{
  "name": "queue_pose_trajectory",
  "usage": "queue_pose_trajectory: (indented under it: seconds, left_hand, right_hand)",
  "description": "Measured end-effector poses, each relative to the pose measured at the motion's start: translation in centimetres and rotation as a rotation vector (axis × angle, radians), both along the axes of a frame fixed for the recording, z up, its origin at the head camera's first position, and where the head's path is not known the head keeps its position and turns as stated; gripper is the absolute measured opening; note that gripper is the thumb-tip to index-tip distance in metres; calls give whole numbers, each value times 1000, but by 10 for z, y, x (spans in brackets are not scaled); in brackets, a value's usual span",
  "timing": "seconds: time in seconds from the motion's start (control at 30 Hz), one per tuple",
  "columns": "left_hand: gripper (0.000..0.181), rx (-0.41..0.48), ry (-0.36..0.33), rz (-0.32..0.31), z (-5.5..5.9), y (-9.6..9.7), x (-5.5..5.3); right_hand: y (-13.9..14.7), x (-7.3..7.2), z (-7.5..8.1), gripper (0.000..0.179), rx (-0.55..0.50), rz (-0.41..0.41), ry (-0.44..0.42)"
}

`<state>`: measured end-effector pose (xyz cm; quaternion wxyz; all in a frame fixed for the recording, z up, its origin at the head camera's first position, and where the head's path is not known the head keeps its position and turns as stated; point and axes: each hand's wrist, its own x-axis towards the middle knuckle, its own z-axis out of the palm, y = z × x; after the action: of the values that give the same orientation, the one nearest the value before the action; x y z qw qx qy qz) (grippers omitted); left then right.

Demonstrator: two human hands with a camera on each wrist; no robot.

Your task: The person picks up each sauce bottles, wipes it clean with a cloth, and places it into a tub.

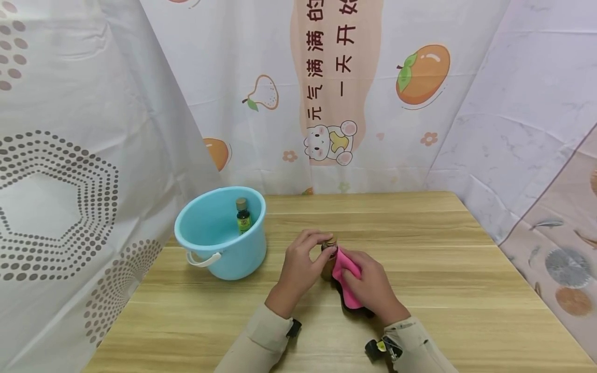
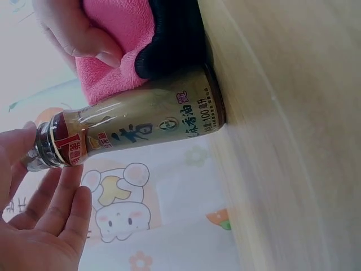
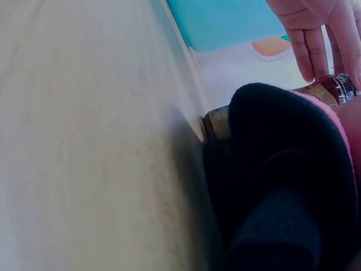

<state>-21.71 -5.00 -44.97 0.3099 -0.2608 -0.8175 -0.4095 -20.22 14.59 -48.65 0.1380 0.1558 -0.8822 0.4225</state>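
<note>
A small glass sesame oil bottle [image 2: 152, 118] with a tan label stands on the table, its base at the wood. My left hand [image 1: 298, 261] pinches the bottle's neck near the cap between thumb and fingers. From the other side my right hand [image 1: 373, 285] grips a cloth [image 1: 346, 277], pink on one face and black on the other, and holds it against the bottle's side. The cloth's black face [image 3: 276, 164] fills much of the right wrist view and covers part of the bottle there.
To the left stands a light blue bucket [image 1: 240, 259] with a white handle [image 1: 203, 260]. Inside it is a dark bottle [image 1: 243, 215] with a brown cap and a green-yellow label. A printed curtain [image 1: 261, 134] hangs behind the wooden table [image 1: 443, 269].
</note>
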Motion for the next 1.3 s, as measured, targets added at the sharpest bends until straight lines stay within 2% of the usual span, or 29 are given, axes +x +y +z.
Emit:
queue_pose_trajectory:
  seconds: [0.17,0.53,0.83,1.03,1.3]
  left_hand:
    - [25,0,4,3,0,1,1]
    - [26,-16,35,-11,0,2,1]
    - [25,-31,14,-35,-3,2,0]
    - [25,-31,18,-36,-1,1,-1]
    - [24,-28,9,-34,-2,-2,-2]
  right_hand:
    - [0,1,0,46,-7,-4,24]
    - [2,-1,-3,49,-78,8,182]
    - [4,0,-2,56,-158,12,289]
    - [3,-1,0,54,-174,38,267]
    - [1,-3,-1,50,-119,7,93]
